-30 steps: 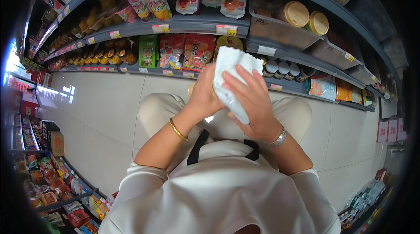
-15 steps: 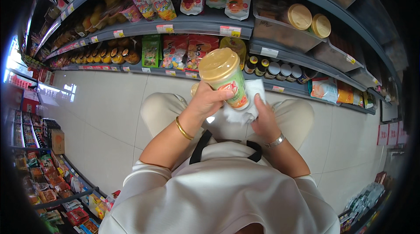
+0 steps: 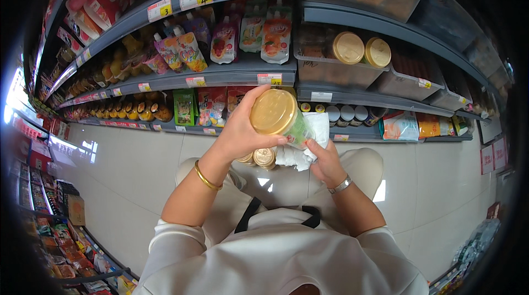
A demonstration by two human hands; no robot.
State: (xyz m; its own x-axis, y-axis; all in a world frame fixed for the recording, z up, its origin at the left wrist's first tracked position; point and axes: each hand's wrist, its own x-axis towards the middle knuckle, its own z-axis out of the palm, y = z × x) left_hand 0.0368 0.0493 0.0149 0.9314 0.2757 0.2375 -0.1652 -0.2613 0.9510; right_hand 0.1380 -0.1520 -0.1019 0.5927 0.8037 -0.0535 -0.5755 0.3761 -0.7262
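Note:
A tall green cup with a gold lid point(image 3: 274, 112) is tilted in front of me, its lid turned up toward me. My left hand point(image 3: 241, 130) wraps round the lid end from the left, the thumb along the near side. Against the cup's lower end is a crumpled white cloth or tissue point(image 3: 318, 125). My right hand point(image 3: 327, 165) pinches it there, thumb on top; the fingers beneath are partly hidden. Below the cup, gold-lidded containers point(image 3: 265, 157) stand on the floor between my knees, partly covered by my hands.
Grey shelving point(image 3: 231, 74) spans the front, with drink pouches point(image 3: 224, 40) and dark-lidded jars point(image 3: 346, 113). Two gold-lidded cups point(image 3: 348, 47) sit by a clear plastic bin point(image 3: 337, 70) at right. Packaged snacks point(image 3: 65, 248) line a rack at lower left. Pale tiles point(image 3: 138, 168) cover the floor.
The cup has tipped so its lid faces me more, and my left hand has slid higher round the lid. The view has shifted, showing more upper shelf and more of the floor containers.

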